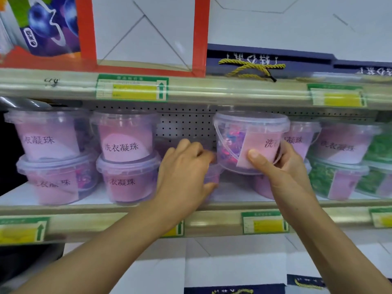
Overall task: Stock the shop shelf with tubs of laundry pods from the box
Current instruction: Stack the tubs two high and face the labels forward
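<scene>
Right hand (282,160): grips a clear tub of laundry pods (244,141) by its lower side, thumb across the pink label, fingers curled behind; the tub is lifted, tilted, above the shelf (131,211) board and just under the upper shelf rail (212,90).
Left hand (186,172): reaches into the gap in the row, fingers curled round a low clear tub (212,177) standing on the shelf just below and left of the lifted one; the hand hides most of it.
Left stacks: two pink-labelled tubs (48,139), (125,141) sit atop two more (55,183), (127,181), lids on.
Right of the held tub: another pink-labelled stack (301,141), then green-filled tubs (337,181) at the frame edge.
Back wall: perforated panel (184,126) visible through the gap.
Rails: green-and-yellow price tags (132,90), (265,222) on both shelf edges.
Upper shelf: a red-edged carton (144,32) and a navy bag with yellow rope handles (252,66).
</scene>
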`<action>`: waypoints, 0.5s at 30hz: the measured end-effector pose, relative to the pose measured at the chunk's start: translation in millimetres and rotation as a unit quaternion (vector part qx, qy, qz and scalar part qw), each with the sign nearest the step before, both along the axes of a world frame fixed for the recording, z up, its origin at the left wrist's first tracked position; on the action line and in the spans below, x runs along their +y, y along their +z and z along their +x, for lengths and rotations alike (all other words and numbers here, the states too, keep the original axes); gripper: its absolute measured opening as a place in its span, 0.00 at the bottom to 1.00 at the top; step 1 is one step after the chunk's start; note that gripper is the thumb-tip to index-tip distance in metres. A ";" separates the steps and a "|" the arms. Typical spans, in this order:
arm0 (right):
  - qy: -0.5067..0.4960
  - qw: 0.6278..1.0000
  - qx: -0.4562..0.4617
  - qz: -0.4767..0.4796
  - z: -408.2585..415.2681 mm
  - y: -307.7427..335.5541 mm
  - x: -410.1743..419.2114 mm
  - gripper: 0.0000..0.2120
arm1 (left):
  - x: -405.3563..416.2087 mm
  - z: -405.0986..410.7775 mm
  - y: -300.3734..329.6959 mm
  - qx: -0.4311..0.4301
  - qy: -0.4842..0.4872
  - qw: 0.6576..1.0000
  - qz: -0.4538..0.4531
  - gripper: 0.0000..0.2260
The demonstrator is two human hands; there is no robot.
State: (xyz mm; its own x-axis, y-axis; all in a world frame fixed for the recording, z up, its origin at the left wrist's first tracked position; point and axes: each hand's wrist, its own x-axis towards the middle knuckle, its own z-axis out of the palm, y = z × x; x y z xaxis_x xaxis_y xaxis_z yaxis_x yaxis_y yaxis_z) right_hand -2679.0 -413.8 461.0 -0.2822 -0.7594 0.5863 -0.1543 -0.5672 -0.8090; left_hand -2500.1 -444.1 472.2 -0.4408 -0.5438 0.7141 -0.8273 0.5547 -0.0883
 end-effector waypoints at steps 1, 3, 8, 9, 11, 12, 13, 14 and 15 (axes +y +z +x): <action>-0.003 1.000 0.000 -0.001 -3.0 -0.2 1.2 0.30 | -1.5 -3.6 -0.5 -0.018 0.009 1.000 -0.013 0.18; -0.006 1.000 -0.001 0.001 -7.6 -1.1 1.9 0.30 | -1.4 -5.3 -2.5 -0.028 0.005 0.999 -0.033 0.16; 0.006 1.000 -0.017 -0.010 -17.3 -2.0 0.1 0.24 | 3.8 19.4 -12.6 0.029 -0.003 0.999 -0.024 0.19; 0.009 1.000 -0.020 -0.011 -18.0 -2.0 -0.6 0.24 | 4.7 25.0 -13.3 0.039 0.002 0.999 -0.024 0.20; 0.019 1.000 -0.021 -0.013 -17.8 -1.9 -1.8 0.26 | 5.7 30.3 -13.0 0.040 0.009 0.999 -0.032 0.23; 0.022 0.999 -0.020 -0.014 -17.1 -1.9 -2.5 0.28 | 6.2 29.1 -12.5 0.035 0.004 0.999 -0.037 0.24; 0.025 0.999 -0.018 -0.015 -16.6 -2.1 -3.8 0.30 | 6.9 25.7 -11.3 0.030 -0.009 0.999 -0.040 0.23; 0.028 0.999 -0.017 -0.015 -15.9 -2.4 -5.1 0.32 | 6.8 20.9 -10.1 0.026 -0.024 0.999 -0.040 0.22; 0.031 0.999 -0.018 -0.014 -15.1 -2.5 -6.3 0.34 | 5.5 16.2 -9.0 0.019 -0.035 0.998 -0.040 0.21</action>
State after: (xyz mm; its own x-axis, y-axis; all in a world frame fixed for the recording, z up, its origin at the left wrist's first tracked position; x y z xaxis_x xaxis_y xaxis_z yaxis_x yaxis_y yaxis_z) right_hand -2694.1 -420.1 458.5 -0.2567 -0.7591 0.5982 -0.0881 -0.5980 -0.7967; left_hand -2483.9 -438.6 463.1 -0.4467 -0.4541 0.7709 -0.7908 0.6034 -0.1027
